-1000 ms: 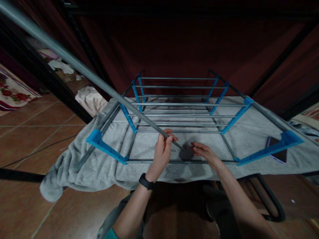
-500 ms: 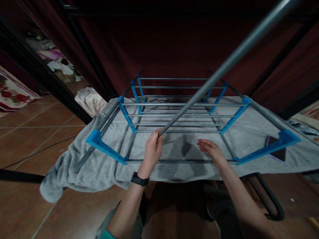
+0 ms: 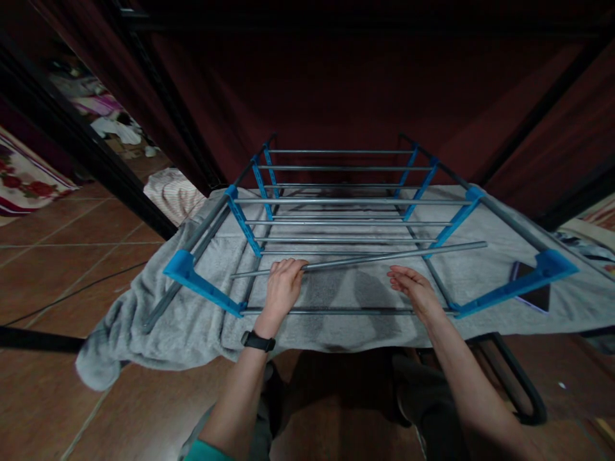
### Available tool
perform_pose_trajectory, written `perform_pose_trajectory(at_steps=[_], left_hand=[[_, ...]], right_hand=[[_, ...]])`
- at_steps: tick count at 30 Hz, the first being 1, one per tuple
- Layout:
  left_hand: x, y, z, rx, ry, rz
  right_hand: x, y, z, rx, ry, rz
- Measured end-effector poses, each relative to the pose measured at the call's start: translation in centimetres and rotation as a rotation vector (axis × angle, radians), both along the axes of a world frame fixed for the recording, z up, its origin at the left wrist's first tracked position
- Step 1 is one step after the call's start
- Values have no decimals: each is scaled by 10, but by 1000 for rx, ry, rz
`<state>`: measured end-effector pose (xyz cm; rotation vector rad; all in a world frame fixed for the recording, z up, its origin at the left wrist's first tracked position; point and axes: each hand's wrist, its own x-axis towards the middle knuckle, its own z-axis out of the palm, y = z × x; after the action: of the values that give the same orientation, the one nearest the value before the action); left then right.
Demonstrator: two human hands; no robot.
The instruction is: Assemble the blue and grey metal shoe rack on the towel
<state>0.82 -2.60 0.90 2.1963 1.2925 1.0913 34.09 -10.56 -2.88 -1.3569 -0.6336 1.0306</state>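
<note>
My left hand [image 3: 284, 287] is wrapped round a loose grey metal rod [image 3: 365, 260], which lies nearly level across the front of a rack, its right end slightly raised. The rack is a frame of grey tubes [image 3: 346, 202] joined by blue plastic brackets [image 3: 246, 227]. Close under the rod's right half, my right hand [image 3: 408, 285] hovers with its fingers loosely stretched out and nothing in them. Between the two front blue brackets [image 3: 206, 288] runs a low front tube [image 3: 350, 312], just below both hands.
Grey fleece cloth [image 3: 182, 320] covers the surface under the rack. A dark phone [image 3: 532, 288] lies behind the right front bracket. Black metal posts [image 3: 110, 147] and a dark red curtain [image 3: 327, 89] stand beyond. Tiled floor [image 3: 48, 275] spreads at left.
The rod has swung down from a steep tilt near the camera to almost level over the rack. My left hand has shifted slightly left with it; my right hand barely moved.
</note>
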Motion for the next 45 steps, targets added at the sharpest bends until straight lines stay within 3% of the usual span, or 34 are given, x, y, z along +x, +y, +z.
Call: perform_pose_trajectory(at_steps=[4,8,16,21,29,45], left_hand=[[-9,3,-6,111,327,10],[-13,3,-10,124,463,12],[-14,4,-13,105,563,17],[-13,4,-14,101,602,3],[-13,6,-15,50,627,34],[-40,6,-24,-57,711,473]], right_hand=[[4,-2,2,-2,34,1],[8,-2,0,42,149,-27],[18,0,-2,121,359,-89],[23,2,-5,129,395,-213],[34,2,-16,50,425,-348],[50,-2,-23,100,373,-462]])
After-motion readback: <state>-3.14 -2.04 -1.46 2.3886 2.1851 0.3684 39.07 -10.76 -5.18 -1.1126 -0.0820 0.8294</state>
